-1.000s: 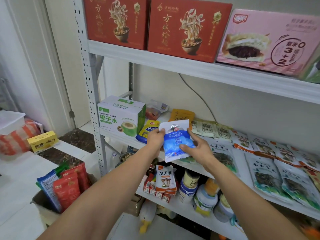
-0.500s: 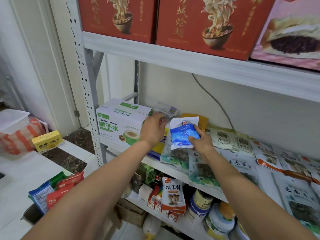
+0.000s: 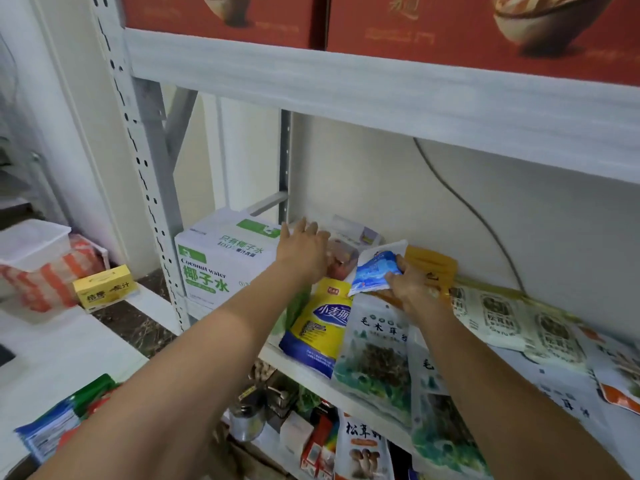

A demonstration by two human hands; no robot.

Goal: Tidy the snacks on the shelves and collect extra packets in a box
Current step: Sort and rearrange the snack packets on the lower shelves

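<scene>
The red cartons (image 3: 485, 29) on the top shelf are cut off by the upper edge, so only the printed bowls' bases show, and their lettering is too smeared to read. The left grip (image 3: 304, 251) covers much of a pinkish packet (image 3: 346, 254) at the back (its contents cannot be made out), while the right grip (image 3: 412, 285) hides the lower corner of the blue packet (image 3: 375, 271) and part of an orange pouch (image 3: 433, 268). The bottom edge crops the mushroom packet (image 3: 363, 452), and the jars (image 3: 247, 424) below lie in shadow, blurred.

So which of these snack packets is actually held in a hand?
The small blue-and-white plastic packet, gripped at its lower edge by the right hand; the rest lie unheld.
</scene>
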